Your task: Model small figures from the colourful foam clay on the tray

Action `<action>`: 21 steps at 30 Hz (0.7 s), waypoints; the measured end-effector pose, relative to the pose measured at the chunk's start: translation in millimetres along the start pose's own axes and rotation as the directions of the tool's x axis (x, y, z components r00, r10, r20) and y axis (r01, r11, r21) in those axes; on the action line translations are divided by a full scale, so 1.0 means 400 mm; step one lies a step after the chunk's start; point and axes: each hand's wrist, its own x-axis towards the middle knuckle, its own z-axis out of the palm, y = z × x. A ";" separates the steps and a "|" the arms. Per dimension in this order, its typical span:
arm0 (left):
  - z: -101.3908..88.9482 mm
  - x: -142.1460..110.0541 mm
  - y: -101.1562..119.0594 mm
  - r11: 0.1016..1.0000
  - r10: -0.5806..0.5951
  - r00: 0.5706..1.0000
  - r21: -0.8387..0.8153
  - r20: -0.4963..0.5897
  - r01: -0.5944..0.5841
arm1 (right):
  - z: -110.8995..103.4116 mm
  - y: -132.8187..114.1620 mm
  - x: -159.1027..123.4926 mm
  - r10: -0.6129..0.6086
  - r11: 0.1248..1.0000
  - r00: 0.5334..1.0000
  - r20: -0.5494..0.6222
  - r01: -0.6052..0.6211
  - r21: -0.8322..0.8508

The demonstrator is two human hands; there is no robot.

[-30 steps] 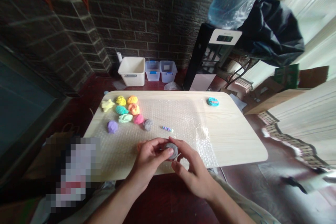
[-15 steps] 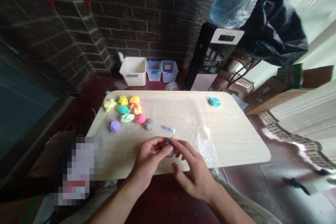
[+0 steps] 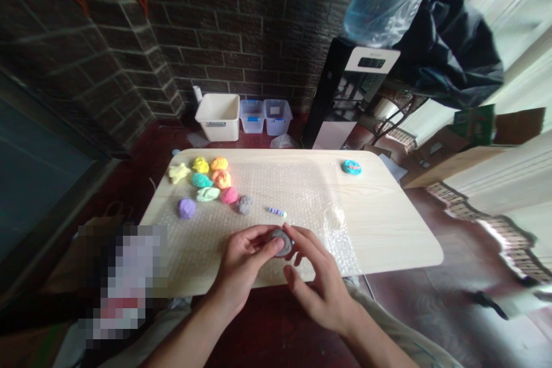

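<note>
My left hand pinches a round, flattened piece of grey modelling clay, with the thumb lying across its face. At the disc's right edge are the fingertips of my right hand, whose thumb stands well apart from the fingers. Just beyond the hands lies a short beaded strip in blue, purple and pale green. A lump of grey clay sits to its left, beside a pink lump.
Bubble wrap covers much of the pale table. Several coloured clay lumps, including a purple one, cluster at the left. A blue patterned disc rests at the far right. Behind stand a white basket and a water dispenser.
The right hand's fingers have drawn slightly rightward off the grey disc, so more of its face shows. The left hand keeps its hold.
</note>
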 end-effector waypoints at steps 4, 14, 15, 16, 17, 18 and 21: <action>0.000 -0.002 0.002 0.998 -0.024 1.000 -0.050 0.013 0.024 | 0.005 0.004 -0.001 -0.004 1.000 1.000 0.031 0.005 -0.020; 0.004 -0.001 0.005 0.994 -0.054 0.998 -0.090 0.025 0.056 | 0.008 0.005 -0.003 0.011 1.000 1.000 -0.003 -0.011 0.002; 0.003 -0.001 0.004 0.995 -0.060 0.997 -0.080 0.040 0.063 | 0.007 0.007 -0.003 0.007 1.000 1.000 -0.008 -0.007 0.006; 0.001 0.000 0.004 0.995 -0.066 0.996 -0.066 0.055 0.069 | 0.006 0.008 -0.002 0.004 1.000 1.000 -0.013 -0.004 0.014; -0.002 0.001 0.004 0.996 -0.074 0.995 -0.046 0.072 0.077 | 0.005 0.010 0.000 0.003 1.000 1.000 -0.020 -0.003 0.024; -0.004 0.002 0.004 0.996 -0.083 0.992 -0.020 0.093 0.085 | 0.002 0.012 0.002 0.009 0.999 0.999 -0.035 -0.008 0.032; -0.010 0.000 0.004 0.990 -0.123 0.982 0.086 0.140 0.112 | -0.009 0.018 0.010 0.017 1.000 0.998 -0.066 -0.016 0.026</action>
